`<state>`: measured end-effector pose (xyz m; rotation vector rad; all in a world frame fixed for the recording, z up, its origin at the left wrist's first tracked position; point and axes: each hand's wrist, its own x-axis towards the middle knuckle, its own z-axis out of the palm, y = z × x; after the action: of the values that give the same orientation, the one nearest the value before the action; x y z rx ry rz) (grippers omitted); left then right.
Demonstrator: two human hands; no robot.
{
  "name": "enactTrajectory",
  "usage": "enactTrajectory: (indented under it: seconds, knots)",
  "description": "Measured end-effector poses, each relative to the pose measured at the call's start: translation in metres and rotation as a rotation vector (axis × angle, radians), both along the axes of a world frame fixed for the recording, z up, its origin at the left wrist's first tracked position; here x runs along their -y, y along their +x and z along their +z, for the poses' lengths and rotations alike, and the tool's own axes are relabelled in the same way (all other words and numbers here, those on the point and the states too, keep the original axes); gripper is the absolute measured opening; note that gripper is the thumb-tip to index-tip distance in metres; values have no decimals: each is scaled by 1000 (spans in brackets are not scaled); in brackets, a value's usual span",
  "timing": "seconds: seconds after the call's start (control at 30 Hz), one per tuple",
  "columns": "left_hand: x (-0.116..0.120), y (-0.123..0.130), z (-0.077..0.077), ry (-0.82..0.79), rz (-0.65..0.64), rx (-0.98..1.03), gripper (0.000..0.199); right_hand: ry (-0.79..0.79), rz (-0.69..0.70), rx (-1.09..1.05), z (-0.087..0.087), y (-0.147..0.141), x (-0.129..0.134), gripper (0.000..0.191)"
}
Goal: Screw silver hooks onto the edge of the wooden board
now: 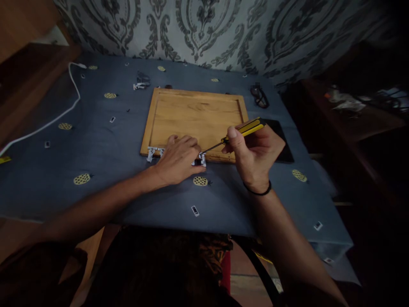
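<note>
A framed wooden panel, like a small cabinet door, lies flat on the cloth-covered table. My right hand grips a screwdriver with a yellow and black handle. Its shaft slants down to the left, and the tip meets a metal hinge at the panel's near edge. My left hand is closed over that hinge, thumb at the near side and fingers curled on the wood, hiding part of it. Just left of this hand, a second metal hinge sits on the same edge.
Behind the panel's far left corner lies a loose metal hinge. Dark glasses rest at the far right. A flat black object is partly behind my right hand. A white cable runs along the left. A patterned curtain hangs behind.
</note>
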<state>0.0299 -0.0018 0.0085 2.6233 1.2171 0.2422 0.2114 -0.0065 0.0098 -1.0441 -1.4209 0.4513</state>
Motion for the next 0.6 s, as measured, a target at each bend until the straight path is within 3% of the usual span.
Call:
enactTrajectory:
  seconds: [0.4,0.6]
  knots:
    - [-1,0,-3,35,-4,8,34,21,107,79,-2,6,-3,25]
    - [-1,-1,-3,48,-6,4,35,-70,200,49,5,12,-3,30]
